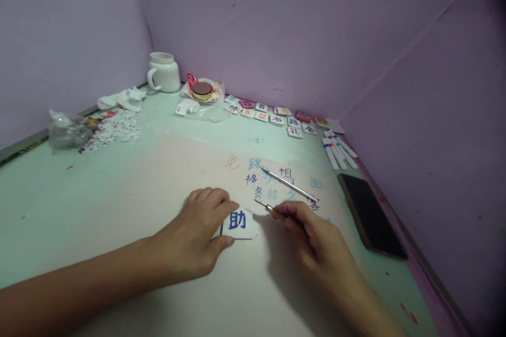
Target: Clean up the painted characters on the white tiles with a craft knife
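My left hand (205,234) grips a small white tile (244,231) that bears a dark blue character, with the index finger at its upper edge and the thumb at its lower edge. Dark lines show along the tile's left and bottom sides. In my right hand (312,237) is a thin-pointed tool (272,211) with a wooden handle and a metal collar, held like a pen. Its tip points left, just off the tile's upper right corner. Beyond it, a silver craft knife (290,184) lies slantwise on the table.
Handwritten characters in several colours mark the table (158,179). To the right are a phone (371,216) and white markers (338,150). Lettered tiles (276,119) line the back wall. A white mug (165,73), a round lid (202,90), paper scraps (118,131) and a plastic bag (68,130) stand farther left.
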Motion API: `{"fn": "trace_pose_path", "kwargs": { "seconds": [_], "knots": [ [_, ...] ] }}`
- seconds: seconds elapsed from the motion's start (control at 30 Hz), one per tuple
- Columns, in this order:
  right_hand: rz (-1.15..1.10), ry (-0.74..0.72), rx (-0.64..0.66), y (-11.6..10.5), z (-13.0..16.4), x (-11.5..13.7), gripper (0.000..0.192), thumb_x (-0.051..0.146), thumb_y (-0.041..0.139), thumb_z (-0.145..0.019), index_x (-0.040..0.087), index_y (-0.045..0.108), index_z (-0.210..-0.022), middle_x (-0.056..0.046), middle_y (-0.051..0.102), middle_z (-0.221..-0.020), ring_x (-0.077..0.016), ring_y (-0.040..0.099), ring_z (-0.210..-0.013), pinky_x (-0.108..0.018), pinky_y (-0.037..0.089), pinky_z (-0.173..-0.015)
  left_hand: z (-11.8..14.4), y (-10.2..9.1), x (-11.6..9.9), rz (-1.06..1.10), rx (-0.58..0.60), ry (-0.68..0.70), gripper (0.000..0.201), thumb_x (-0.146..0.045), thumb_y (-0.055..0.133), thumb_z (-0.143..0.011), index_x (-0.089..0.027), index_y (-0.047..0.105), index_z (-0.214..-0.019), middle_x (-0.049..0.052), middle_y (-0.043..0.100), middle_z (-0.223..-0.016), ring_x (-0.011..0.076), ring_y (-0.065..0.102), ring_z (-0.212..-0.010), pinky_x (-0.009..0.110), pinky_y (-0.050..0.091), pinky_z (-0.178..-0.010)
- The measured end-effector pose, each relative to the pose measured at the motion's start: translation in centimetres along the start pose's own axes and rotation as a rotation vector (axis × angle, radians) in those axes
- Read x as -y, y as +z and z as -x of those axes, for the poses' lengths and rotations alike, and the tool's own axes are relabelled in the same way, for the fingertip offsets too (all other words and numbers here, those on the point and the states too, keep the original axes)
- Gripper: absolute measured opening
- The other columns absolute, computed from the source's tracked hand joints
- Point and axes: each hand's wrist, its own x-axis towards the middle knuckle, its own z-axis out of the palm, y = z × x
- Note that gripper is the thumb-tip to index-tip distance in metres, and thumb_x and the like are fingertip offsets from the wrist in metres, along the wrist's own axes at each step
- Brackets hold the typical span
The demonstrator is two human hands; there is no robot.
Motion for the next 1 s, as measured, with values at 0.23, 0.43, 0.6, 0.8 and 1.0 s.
{"fn": "trace_pose_path", "kwargs": {
  "seconds": [0.23,0.43,0.6,0.8,1.0],
  "knots": [
    [0.061,0.093,0.03,-0.08,-0.18,0.53,0.021,0.026,0.042,-0.088,0.024,0.06,-0.099,-0.002,0.072,-0.084,-0.0181,0.067,-0.073,-0.026,0.045,-0.06,0.06,0.11,0.2,-0.015,-0.015,0.01,0.037,-0.019,0.056,-0.078,-0.021,0.052,-0.114,0.009,0.05,-0.11,0.0281,0.045,-0.104,0.049,0.036,-0.092],
    [0.109,0.09,0.073,0.01,-0.41,0.84,0.018,0.03,0.048,-0.087,0.024,0.064,-0.095,-0.001,0.072,-0.084,-0.0182,0.066,-0.074,-0.027,0.044,-0.06,0.08,0.39,0.41,-0.021,-0.046,0.024,0.036,-0.02,0.054,-0.079,-0.021,0.053,-0.114,0.008,0.052,-0.108,0.0271,0.046,-0.102,0.047,0.036,-0.092],
    [0.126,0.068,0.038,0.13,-0.3,0.82,0.015,0.028,0.051,-0.086,0.025,0.065,-0.092,-0.001,0.072,-0.084,-0.0182,0.066,-0.075,-0.027,0.044,-0.06,0.2,0.53,0.65,-0.02,-0.068,0.04,0.037,-0.022,0.054,-0.079,-0.022,0.052,-0.116,0.008,0.052,-0.11,0.0279,0.047,-0.103,0.046,0.036,-0.091],
    [0.14,0.072,0.018,0.09,-0.2,0.68,0.014,0.028,0.052,-0.085,0.026,0.065,-0.09,0.0,0.072,-0.083,-0.0179,0.065,-0.074,-0.026,0.044,-0.06,0.23,0.33,0.51,-0.019,-0.056,0.023,0.036,-0.02,0.055,-0.079,-0.022,0.053,-0.114,0.008,0.052,-0.11,0.0281,0.047,-0.104,0.047,0.037,-0.092],
    [0.146,0.082,-0.015,0.55,-0.19,0.53,0.014,0.029,0.052,-0.085,0.026,0.066,-0.089,0.001,0.072,-0.082,-0.0184,0.065,-0.074,-0.027,0.044,-0.059,0.34,0.35,0.51,-0.021,-0.061,0.034,0.037,-0.019,0.054,-0.078,-0.021,0.053,-0.114,0.009,0.052,-0.111,0.0288,0.046,-0.105,0.048,0.037,-0.092]
  ]
}}
